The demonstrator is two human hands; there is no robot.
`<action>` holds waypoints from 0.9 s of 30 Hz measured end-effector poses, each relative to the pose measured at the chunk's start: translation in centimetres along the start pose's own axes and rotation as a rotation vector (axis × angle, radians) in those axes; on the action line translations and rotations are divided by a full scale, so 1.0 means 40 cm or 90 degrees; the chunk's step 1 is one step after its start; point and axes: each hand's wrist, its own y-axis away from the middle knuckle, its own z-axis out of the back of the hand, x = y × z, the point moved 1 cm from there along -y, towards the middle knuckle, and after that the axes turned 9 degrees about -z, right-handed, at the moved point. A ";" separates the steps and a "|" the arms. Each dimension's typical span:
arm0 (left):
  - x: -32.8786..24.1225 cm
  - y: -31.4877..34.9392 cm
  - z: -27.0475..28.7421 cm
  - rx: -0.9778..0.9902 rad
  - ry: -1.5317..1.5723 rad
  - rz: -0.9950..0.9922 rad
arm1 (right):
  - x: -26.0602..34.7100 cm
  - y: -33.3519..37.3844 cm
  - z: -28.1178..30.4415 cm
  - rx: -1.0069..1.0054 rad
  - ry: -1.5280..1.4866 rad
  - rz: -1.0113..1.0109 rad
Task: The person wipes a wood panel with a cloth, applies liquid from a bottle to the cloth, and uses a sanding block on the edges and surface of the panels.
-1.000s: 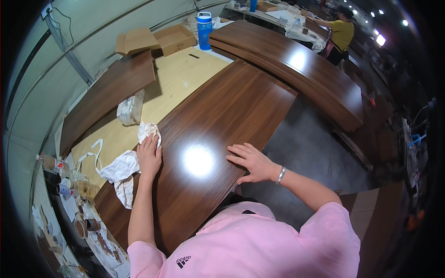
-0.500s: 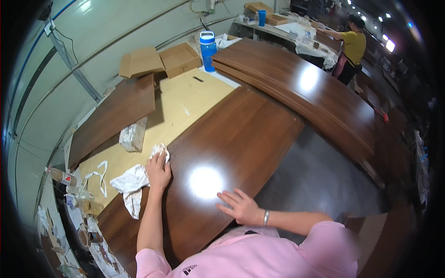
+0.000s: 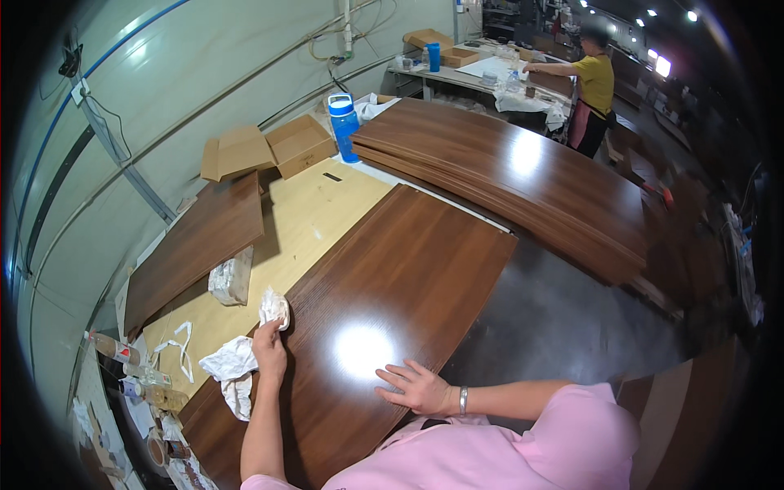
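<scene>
A dark brown wood-grain panel lies in front of me, its surface catching a bright round glare. My left hand is closed on a bunched white cloth at the panel's left edge. Against that wrist lies more crumpled white cloth, partly over the same edge; whether it is one piece with the held cloth I cannot tell. My right hand, a bracelet on its wrist, rests on the near right part of the panel with fingers spread and nothing in them.
A stack of brown panels stands beyond. At left, another panel leans over a wrapped block. A blue bottle, cardboard box and several bottles stand around. A co-worker is at a far table.
The view has shifted, so the panels sit differently in it. My left hand now grips the cloth with its fingers curled, where it lay flatter before. My right hand stays on the panel.
</scene>
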 end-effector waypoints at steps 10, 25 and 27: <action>-0.028 0.305 0.617 -0.136 0.194 0.259 | 0.027 -0.017 0.065 0.011 0.044 0.066; -0.014 0.851 0.949 -0.478 0.245 0.362 | 0.067 -0.441 0.360 -0.187 0.013 0.220; 0.011 0.775 0.889 -0.435 0.216 0.355 | 0.061 -0.475 0.381 -0.178 -0.015 0.241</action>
